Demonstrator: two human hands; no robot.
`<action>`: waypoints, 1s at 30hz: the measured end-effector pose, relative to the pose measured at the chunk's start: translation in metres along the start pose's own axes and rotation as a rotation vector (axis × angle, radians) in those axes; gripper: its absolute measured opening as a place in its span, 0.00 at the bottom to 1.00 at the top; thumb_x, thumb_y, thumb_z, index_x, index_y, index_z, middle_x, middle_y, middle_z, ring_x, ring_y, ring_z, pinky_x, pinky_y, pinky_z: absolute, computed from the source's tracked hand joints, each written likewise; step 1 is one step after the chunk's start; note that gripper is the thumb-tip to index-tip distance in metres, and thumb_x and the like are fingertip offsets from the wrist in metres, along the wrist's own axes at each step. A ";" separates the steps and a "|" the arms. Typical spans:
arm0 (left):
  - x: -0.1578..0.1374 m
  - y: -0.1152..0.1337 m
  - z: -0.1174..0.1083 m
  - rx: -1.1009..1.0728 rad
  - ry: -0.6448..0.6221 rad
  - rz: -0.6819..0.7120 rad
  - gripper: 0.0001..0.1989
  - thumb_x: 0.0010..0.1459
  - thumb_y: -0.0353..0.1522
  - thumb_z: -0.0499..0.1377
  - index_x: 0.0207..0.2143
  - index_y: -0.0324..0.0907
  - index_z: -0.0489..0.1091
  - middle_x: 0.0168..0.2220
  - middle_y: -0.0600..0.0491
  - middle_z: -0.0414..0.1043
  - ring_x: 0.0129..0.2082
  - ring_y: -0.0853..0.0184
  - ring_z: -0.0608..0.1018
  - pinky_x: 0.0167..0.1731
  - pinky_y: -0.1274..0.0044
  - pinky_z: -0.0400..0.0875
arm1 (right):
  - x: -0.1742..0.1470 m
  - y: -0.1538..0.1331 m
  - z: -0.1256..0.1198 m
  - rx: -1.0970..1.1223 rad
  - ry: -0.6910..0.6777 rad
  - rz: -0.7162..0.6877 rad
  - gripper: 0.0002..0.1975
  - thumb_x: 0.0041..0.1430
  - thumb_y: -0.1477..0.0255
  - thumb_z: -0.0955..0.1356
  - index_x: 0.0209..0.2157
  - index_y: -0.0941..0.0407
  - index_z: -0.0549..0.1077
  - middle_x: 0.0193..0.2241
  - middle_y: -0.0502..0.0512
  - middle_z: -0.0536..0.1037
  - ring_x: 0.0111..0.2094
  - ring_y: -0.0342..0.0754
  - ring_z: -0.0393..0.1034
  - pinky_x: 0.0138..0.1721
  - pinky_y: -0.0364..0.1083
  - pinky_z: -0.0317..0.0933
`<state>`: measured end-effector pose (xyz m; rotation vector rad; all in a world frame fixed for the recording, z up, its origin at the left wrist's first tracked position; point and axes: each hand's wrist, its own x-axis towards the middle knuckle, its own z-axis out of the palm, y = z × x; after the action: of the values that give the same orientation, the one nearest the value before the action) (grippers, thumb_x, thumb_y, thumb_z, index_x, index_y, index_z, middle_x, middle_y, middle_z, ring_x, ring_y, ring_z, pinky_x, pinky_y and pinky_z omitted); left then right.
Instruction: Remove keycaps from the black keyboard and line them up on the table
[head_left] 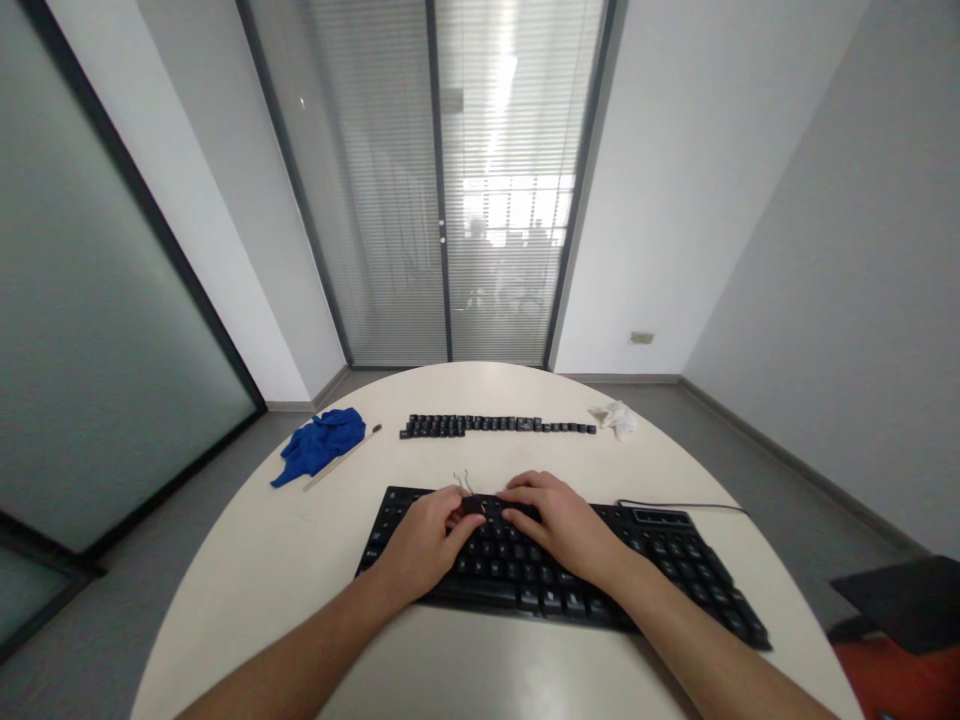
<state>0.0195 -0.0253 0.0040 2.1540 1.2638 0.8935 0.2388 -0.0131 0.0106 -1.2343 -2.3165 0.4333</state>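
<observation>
A black keyboard [495, 568] lies across the near part of the table, under both hands. My left hand [427, 535] is closed over its upper left part, pinching a small black keycap puller [474, 505] with two thin bent wires that point up and away from me. My right hand [551, 520] rests on the upper middle keys. Its thumb and fingers are apart, with nothing visible between them. The wrists and palms hide some of the keys.
Loose black keycaps [502, 424] stand in rows on the round white table [300, 600]. A blue cloth [319, 445] and a thin brush [341, 460] lie at left. Crumpled white tissue [619, 418] is at right. The keyboard's cable [682, 505] runs to the right edge.
</observation>
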 end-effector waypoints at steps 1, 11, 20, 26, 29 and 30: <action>0.000 -0.001 0.000 -0.025 0.000 -0.010 0.10 0.62 0.34 0.57 0.28 0.40 0.68 0.27 0.54 0.71 0.28 0.67 0.72 0.30 0.77 0.63 | 0.000 -0.003 0.000 -0.020 0.010 -0.021 0.12 0.63 0.68 0.66 0.46 0.50 0.78 0.43 0.55 0.77 0.45 0.52 0.69 0.49 0.50 0.61; 0.002 0.001 -0.003 -0.211 -0.024 -0.110 0.08 0.62 0.33 0.55 0.31 0.40 0.69 0.28 0.54 0.74 0.27 0.67 0.74 0.30 0.78 0.65 | -0.003 -0.027 0.010 0.027 0.018 -0.079 0.09 0.58 0.68 0.71 0.41 0.51 0.78 0.38 0.52 0.79 0.43 0.50 0.68 0.47 0.48 0.61; 0.000 0.000 -0.002 -0.438 0.010 -0.131 0.09 0.59 0.35 0.58 0.35 0.37 0.72 0.33 0.50 0.77 0.34 0.64 0.78 0.36 0.75 0.71 | -0.002 -0.026 0.014 0.028 0.059 -0.007 0.08 0.60 0.65 0.69 0.39 0.53 0.77 0.36 0.53 0.79 0.40 0.50 0.70 0.44 0.48 0.61; 0.000 0.005 -0.007 -0.359 0.030 -0.064 0.09 0.59 0.34 0.58 0.35 0.39 0.75 0.34 0.50 0.78 0.36 0.64 0.78 0.38 0.75 0.72 | -0.002 -0.029 0.014 0.005 0.100 -0.017 0.08 0.61 0.67 0.67 0.40 0.53 0.75 0.34 0.54 0.78 0.38 0.50 0.71 0.42 0.49 0.62; -0.001 0.005 -0.008 -0.338 0.021 -0.068 0.09 0.59 0.34 0.58 0.35 0.39 0.76 0.33 0.51 0.78 0.34 0.65 0.78 0.35 0.76 0.71 | -0.001 -0.028 0.016 -0.024 0.114 -0.034 0.08 0.61 0.69 0.67 0.41 0.54 0.75 0.36 0.54 0.78 0.39 0.50 0.71 0.43 0.49 0.63; -0.001 0.005 -0.008 -0.335 0.016 -0.075 0.09 0.59 0.34 0.59 0.35 0.39 0.76 0.33 0.51 0.78 0.34 0.65 0.78 0.34 0.76 0.71 | -0.001 -0.028 0.017 -0.029 0.115 -0.039 0.08 0.61 0.70 0.67 0.41 0.55 0.75 0.36 0.55 0.78 0.40 0.50 0.71 0.43 0.49 0.63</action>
<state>0.0159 -0.0275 0.0123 1.8303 1.1046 1.0125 0.2112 -0.0303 0.0099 -1.1939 -2.2524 0.3087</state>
